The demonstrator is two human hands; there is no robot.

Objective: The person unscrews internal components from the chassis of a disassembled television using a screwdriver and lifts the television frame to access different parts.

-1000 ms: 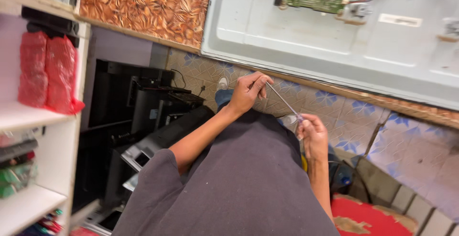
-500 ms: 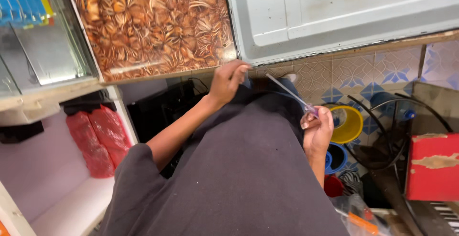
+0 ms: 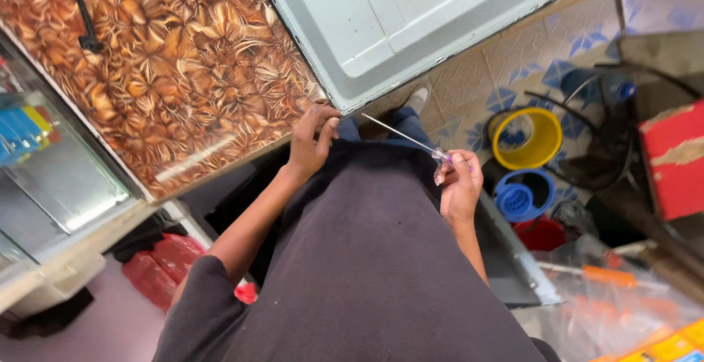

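My right hand (image 3: 460, 184) grips the clear handle of a thin screwdriver (image 3: 405, 140); its metal shaft points up and left toward the corner of a pale grey metal panel (image 3: 411, 17) lying on the brown patterned counter (image 3: 154, 76). My left hand (image 3: 312, 140) hangs at the counter's front edge, just below that corner, fingers curled, touching the edge. Whether it pinches anything small is too hard to tell. My dark grey shirt fills the lower middle.
On the tiled floor to the right stand a yellow ring-shaped tub (image 3: 526, 138), a blue container (image 3: 522, 197) and a red box (image 3: 675, 160). Plastic bags and an orange-handled tool (image 3: 609, 276) lie lower right. Red bags (image 3: 165, 263) sit lower left. A glass cabinet (image 3: 44, 171) stands left.
The camera has swung right and down along the counter; the panel's corner is now above my hands. Both hands keep their hold and pose, screwdriver still pointing at the panel.
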